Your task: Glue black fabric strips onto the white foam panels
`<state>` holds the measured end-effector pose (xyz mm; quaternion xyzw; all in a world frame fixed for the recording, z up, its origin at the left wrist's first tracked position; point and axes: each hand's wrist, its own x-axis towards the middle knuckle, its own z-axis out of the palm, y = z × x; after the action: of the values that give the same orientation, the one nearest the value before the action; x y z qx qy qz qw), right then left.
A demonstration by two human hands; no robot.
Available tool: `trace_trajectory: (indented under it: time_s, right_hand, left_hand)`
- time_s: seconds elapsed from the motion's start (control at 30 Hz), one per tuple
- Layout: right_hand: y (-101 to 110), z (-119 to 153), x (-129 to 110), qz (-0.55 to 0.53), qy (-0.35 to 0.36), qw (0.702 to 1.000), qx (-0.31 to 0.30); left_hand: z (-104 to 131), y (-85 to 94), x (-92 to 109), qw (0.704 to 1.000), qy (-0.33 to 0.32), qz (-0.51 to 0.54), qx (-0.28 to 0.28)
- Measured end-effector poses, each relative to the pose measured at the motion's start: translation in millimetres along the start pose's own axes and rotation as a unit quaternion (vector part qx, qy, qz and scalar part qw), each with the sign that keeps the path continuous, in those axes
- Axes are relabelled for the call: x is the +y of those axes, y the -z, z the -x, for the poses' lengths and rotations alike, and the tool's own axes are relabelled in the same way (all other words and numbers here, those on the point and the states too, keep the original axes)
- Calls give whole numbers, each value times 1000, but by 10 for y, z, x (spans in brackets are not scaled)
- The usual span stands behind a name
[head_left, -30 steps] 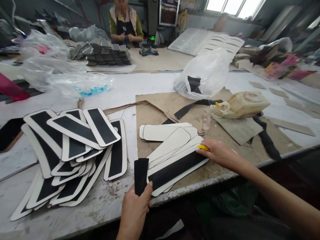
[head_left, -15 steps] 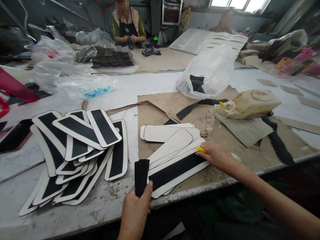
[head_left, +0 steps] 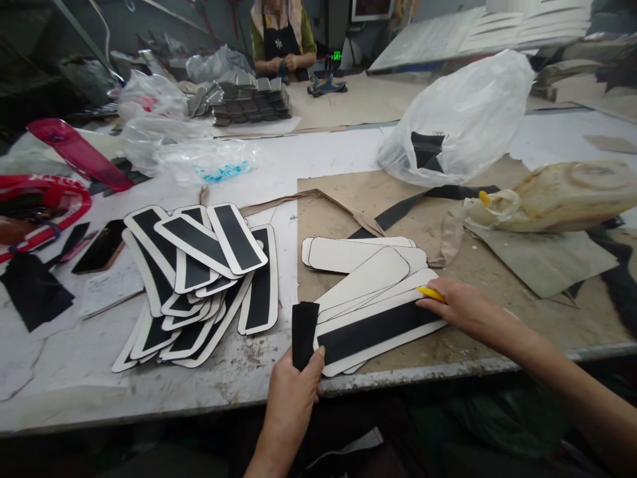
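Observation:
My left hand [head_left: 296,385] is closed around some black strips [head_left: 304,332] that stand up out of its grip. Its thumb lies at the left end of a white panel with a black strip [head_left: 371,332] along its middle. At that panel's right end my right hand [head_left: 455,307] is closed on a small yellow tool [head_left: 430,293]; fingers cover most of it, so its kind is hidden. Under and behind this panel lie plain white panels [head_left: 368,279] with rounded corners. To the left, several white panels with black strips [head_left: 199,285] are heaped.
A brown board [head_left: 338,192] lies beneath the plain panels. Behind are a white plastic bag [head_left: 462,126] and a yellowed plastic bottle [head_left: 562,199]. At left lie a phone [head_left: 99,247] and a red lanyard [head_left: 64,199]. Across the table a person [head_left: 283,43] handles something small.
The view has swung left, so everything appears further right and a little higher. Both hands keep their grips and places at the panel.

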<state>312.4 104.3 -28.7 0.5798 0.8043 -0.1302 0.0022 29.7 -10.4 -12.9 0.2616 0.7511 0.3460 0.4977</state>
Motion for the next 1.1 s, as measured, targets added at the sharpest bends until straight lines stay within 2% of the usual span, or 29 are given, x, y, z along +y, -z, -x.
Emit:
trace_trajectory:
  time_s: [0.13,0.27,0.43,0.5,0.63,0.73,0.83,1.0,1.1]
  right_hand:
    - [32,13,-46,36,-1,999,-9]
    - [122,59,-81,99,-14,995,33]
    - [252,164,27,140,-63,985,84]
    - [277,216,69,107,-84,987,86]
    - [238,273,70,12,-114,992,46]
    - [200,272,30,-16,-103,994,27]
    - [247,272,-17,-78,-88,993,16]
    - [455,333,-157,-219,-124,968,-6]
    - [512,381,-252,-276,-106,955,-22]
  left_hand:
    - [-21,3,-31,1000,-2,-13,0]
    - [-60,9,-96,1000,2,-29,8]
    - [-89,23,-121,999,8,-39,8]
    - [-87,29,-109,999,12,-36,4]
    - [-88,36,-95,999,4,-37,3]
    - [-95,47,-105,1000,-4,-28,-2]
    - [-82,79,-106,1000,-17,-12,-16]
    - [-5,160,-77,998,-7,56,-16]
    - [34,200,-95,995,-10,102,-16]
